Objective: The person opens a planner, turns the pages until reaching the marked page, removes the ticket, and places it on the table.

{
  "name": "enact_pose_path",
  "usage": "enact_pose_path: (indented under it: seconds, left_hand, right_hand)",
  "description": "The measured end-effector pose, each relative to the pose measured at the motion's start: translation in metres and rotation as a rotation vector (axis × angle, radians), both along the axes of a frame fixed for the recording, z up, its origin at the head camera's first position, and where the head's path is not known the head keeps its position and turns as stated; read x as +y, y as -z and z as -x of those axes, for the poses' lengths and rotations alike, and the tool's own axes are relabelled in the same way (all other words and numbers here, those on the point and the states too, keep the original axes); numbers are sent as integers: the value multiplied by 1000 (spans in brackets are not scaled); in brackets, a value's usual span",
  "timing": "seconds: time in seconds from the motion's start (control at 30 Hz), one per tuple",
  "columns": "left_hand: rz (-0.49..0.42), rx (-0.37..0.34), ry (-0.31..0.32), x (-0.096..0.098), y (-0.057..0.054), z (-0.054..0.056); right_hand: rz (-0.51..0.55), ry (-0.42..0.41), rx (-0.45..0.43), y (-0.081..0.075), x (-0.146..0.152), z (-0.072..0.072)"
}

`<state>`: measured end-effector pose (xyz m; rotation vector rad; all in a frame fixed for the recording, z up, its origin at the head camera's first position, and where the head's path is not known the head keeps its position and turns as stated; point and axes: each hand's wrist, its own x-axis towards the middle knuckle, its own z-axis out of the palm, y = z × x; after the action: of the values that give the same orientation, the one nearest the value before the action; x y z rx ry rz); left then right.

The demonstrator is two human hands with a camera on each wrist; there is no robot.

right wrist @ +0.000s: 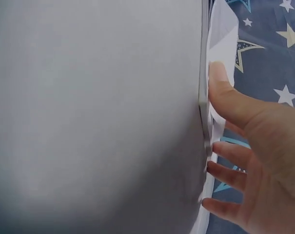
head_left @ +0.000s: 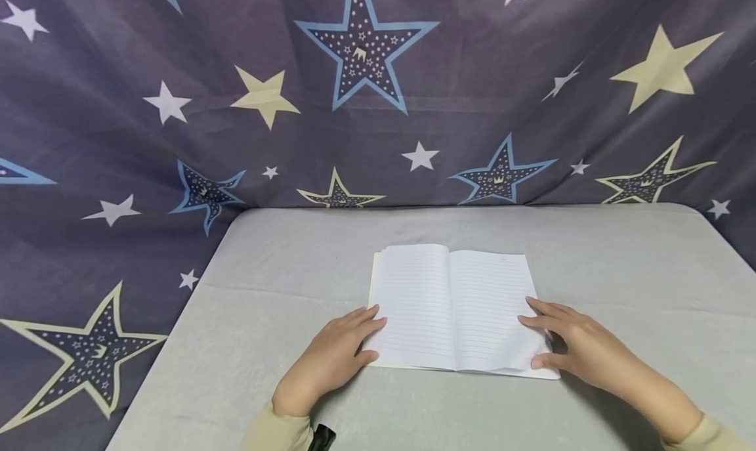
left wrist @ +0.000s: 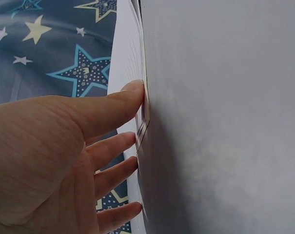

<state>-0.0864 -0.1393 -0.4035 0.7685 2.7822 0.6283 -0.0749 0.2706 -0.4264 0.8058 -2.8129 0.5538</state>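
An open lined notebook (head_left: 413, 306) lies on the grey-covered table, both blank ruled pages facing up. At its left edge rests my left hand (head_left: 333, 356), fingers spread and thumb touching the lower part of that side. In the left wrist view, the left thumb (left wrist: 113, 107) lies on the page edges, with the fingertips just beside the notebook. My right hand (head_left: 585, 346) touches the right page near its outer edge, thumb by the lower corner. The right wrist view has the right thumb (right wrist: 232, 100) on the slightly lifted paper. Neither hand is curled round the notebook.
The pale grey table (head_left: 283, 260) extends around the notebook on all sides. Behind it and to the left hangs a dark curtain (head_left: 331, 142) printed with stars. A black band (head_left: 321, 437) shows at the left sleeve's cuff.
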Motion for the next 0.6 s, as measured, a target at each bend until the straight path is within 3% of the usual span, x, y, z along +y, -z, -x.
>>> enact_pose_path:
  seconds: [0.3, 0.6]
  left_hand:
    - [2, 3, 2, 0, 1, 1]
    - [-5, 7, 7, 0, 0, 0]
  right_hand:
    - [-81, 91, -37, -9, -10, -3]
    - [91, 167, -24, -23, -29, -5]
